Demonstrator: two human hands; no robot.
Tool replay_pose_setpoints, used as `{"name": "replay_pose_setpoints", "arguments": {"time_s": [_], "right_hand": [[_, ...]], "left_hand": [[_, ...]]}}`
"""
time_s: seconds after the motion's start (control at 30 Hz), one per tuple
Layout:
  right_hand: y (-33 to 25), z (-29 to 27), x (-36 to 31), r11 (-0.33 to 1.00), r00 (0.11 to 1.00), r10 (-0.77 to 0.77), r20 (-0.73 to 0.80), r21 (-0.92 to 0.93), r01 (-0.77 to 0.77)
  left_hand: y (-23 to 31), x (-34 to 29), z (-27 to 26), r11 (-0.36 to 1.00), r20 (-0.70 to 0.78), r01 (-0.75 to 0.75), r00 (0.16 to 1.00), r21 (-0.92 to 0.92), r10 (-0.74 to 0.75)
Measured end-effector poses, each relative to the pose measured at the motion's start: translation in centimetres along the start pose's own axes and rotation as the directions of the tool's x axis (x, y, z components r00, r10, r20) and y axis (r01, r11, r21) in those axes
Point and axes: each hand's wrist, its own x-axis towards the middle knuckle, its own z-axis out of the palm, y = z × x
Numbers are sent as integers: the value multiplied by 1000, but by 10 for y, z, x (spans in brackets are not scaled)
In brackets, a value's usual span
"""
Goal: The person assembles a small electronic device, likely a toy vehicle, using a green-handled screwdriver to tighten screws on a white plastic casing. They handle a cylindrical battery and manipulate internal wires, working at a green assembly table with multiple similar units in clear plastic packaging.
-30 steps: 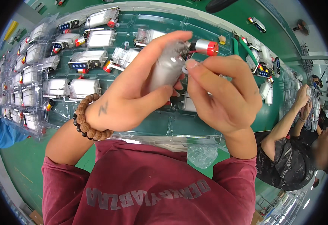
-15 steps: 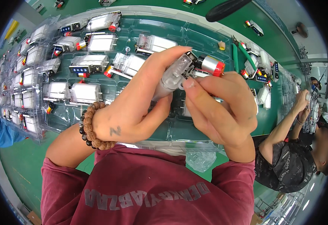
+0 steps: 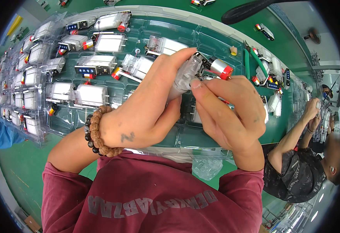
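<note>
With left hand (image 3: 142, 112) gripping clear case (image 3: 188, 73) and right hand (image 3: 232, 110) pinched at its four-o'clock edge, best work gently, sparing two-o'clock motor (image 3: 219, 67).

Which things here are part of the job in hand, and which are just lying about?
In the job:
- clear-and-white unit with its silver-and-red cylinder, held in the left hand
- right hand, fingertips at the unit
- probably the similar white units in the tray

Lying about, unused now:
- green-handled pliers
- small yellowish piece
- crumpled clear plastic
</note>
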Motion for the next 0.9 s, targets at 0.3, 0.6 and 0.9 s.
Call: {"name": "replay_pose_setpoints", "arguments": {"time_s": [0.3,0.6,0.9], "right_hand": [[0,5,-1,993,996,92,6,69,-92],[-2,5,1,992,993,98,58,74,-103],[-1,3,1,980,984,144,107,120,-157]], "left_hand": [[3,2,-6,981,-17,-71,997,180,76],[1,1,-8,959,-8,-129,991,251,135],[0,1,-7,961,-15,-120,992,251,127]]}}
